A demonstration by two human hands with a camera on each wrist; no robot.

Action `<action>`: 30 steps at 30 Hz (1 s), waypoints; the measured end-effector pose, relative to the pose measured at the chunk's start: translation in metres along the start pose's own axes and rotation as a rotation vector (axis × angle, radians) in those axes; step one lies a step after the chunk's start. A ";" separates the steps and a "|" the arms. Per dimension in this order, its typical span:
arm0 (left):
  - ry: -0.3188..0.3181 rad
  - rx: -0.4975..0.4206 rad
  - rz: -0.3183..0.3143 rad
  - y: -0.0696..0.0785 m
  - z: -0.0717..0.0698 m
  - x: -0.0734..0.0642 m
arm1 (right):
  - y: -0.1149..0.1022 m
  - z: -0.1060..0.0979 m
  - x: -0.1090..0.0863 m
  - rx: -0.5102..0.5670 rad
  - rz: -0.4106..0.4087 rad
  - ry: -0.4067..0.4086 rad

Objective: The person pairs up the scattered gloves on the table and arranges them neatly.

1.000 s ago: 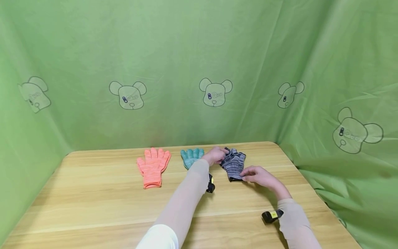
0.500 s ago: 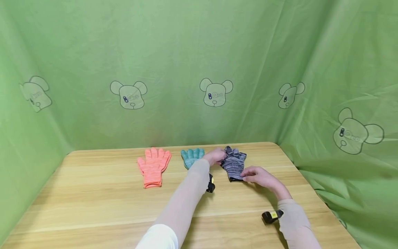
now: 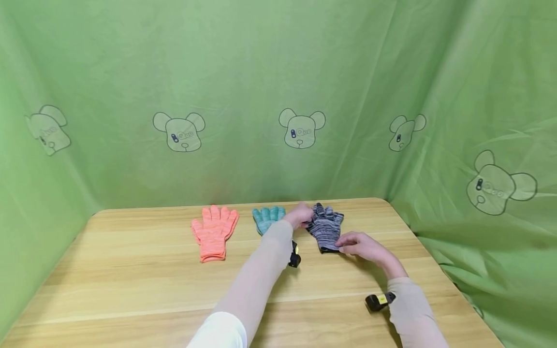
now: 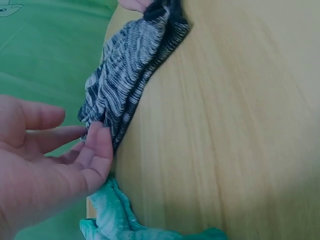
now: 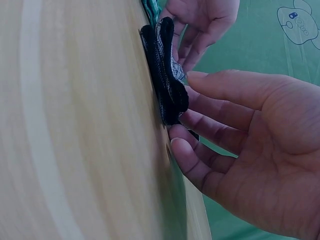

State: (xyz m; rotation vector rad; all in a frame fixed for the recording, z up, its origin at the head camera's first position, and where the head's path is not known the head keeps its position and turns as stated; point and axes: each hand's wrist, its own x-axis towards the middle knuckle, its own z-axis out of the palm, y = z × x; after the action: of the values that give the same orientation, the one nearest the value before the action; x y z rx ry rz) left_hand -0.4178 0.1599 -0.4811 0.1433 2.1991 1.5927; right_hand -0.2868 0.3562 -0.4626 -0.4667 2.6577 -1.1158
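A grey-and-black striped knit glove (image 3: 327, 229) lies at the right of the table's far part, its cuff toward the person. My left hand (image 3: 300, 216) is at its thumb-side edge, near the glove's fingers. In the left wrist view the left hand's fingers (image 4: 102, 142) touch the striped glove (image 4: 125, 70), thumb held apart. My right hand (image 3: 359, 245) touches the corner of the cuff. From the right wrist, the dark cuff (image 5: 172, 90) shows layered edges, with the right hand's loosely bent fingers (image 5: 215, 120) against its side and the thumb near its top.
A teal glove (image 3: 267, 220) lies left of the striped one, partly hidden by the left forearm. Farther left is a pair of stacked orange gloves (image 3: 213, 234). A green curtain (image 3: 243, 169) stands behind and beside the wooden table (image 3: 143, 285).
The striped glove's fingers, bunched a second ago, now lie straighter and more spread. My left hand has shifted slightly left and away; the right hand stays at the cuff.
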 end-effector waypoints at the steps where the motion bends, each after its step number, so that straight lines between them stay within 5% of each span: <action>1: 0.001 -0.035 0.008 0.000 -0.002 0.001 | 0.000 0.000 0.000 -0.001 -0.001 0.002; 7: 0.048 -0.087 0.062 0.025 -0.005 -0.036 | -0.004 0.000 -0.001 0.036 -0.006 -0.002; 12: -0.041 -0.073 0.102 0.027 -0.001 -0.045 | -0.004 0.001 -0.002 0.051 0.001 -0.005; 21: -0.267 0.177 0.090 0.023 0.000 -0.045 | -0.001 0.001 0.000 0.021 0.012 0.001; 27: -0.261 0.401 0.120 0.023 0.003 -0.045 | -0.003 0.002 0.000 0.016 0.017 0.000; 30: -0.237 0.431 0.098 0.022 0.005 -0.044 | -0.003 0.002 0.000 0.014 0.019 -0.003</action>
State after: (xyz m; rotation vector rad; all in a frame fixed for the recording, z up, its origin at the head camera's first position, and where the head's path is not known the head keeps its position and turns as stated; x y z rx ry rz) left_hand -0.3792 0.1576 -0.4499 0.5428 2.3359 1.0591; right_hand -0.2854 0.3526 -0.4615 -0.4388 2.6447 -1.1263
